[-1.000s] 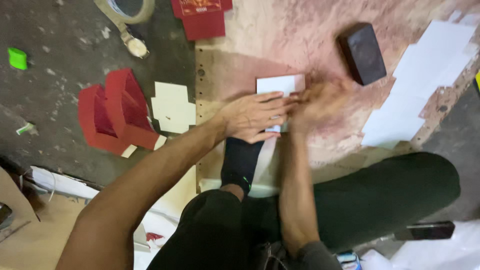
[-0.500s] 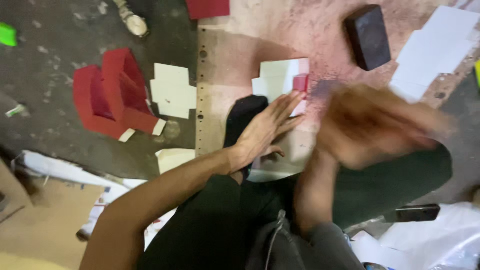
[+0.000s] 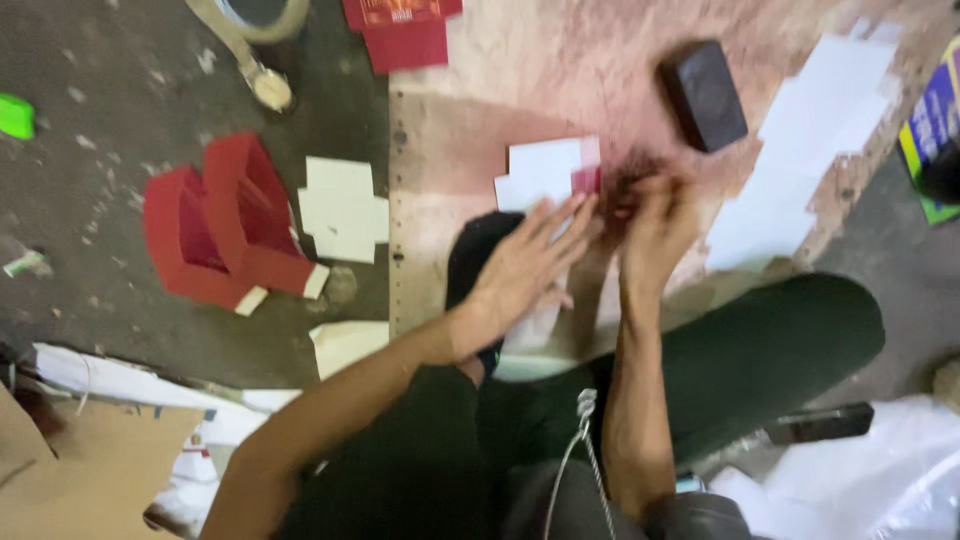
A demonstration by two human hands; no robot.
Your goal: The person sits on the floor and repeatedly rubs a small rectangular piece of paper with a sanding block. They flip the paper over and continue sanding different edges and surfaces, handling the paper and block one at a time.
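A white cut card (image 3: 540, 168) with a small red piece (image 3: 586, 180) at its right edge lies on the pinkish work board (image 3: 560, 70). My left hand (image 3: 525, 265) hovers flat just below the card, fingers stretched towards it, holding nothing. Blurred by motion, my right hand (image 3: 648, 222) is beside the red piece with its fingertips at the board; I cannot tell whether it grips anything. My dark-trousered legs (image 3: 760, 350) are folded under both arms.
A black block (image 3: 705, 95) lies at the back right beside white card cutouts (image 3: 830, 130). Two open red boxes (image 3: 225, 230) and a white cut card (image 3: 340, 210) sit on the grey floor at left. A flat red box (image 3: 400, 25) and a tape roll (image 3: 255, 15) are at the top.
My right hand, raised and blurred half a second ago, has come back down beside the card. My left hand has drawn back from on top of the card to just below it.
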